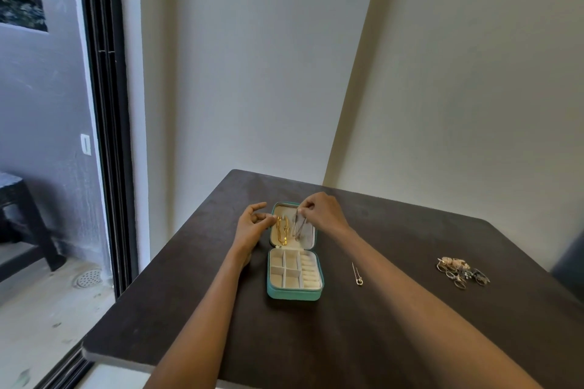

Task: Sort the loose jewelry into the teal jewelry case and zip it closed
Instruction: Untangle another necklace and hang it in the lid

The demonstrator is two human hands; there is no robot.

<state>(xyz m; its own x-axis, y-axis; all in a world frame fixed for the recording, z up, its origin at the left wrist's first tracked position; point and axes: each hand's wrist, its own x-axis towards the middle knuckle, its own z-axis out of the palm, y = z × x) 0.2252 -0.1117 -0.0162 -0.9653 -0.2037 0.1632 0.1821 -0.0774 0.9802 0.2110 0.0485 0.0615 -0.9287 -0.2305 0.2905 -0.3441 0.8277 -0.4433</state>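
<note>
The near edge of the dark tabletop runs under both forearms, which reach forward to the teal jewelry case. The case lies open flat between the two arms, its divided cream tray nearer the person and its lid half farther off, under the hands. A gold chain hangs in the lid just beside the left hand's fingertips; a thin silver chain hangs next to it, directly below the right hand. The right hand hovers over the lid's top edge with fingers curled, thumb and fingertips pinching the upper end of the silver chain. The left hand sits at the lid's left side, fingers loosely curled; whether it grips anything there I cannot tell. To the right of the right forearm a small pendant necklace lies loose on the tabletop, and farther right still, well apart from the case, sits a heap of rings.
</note>
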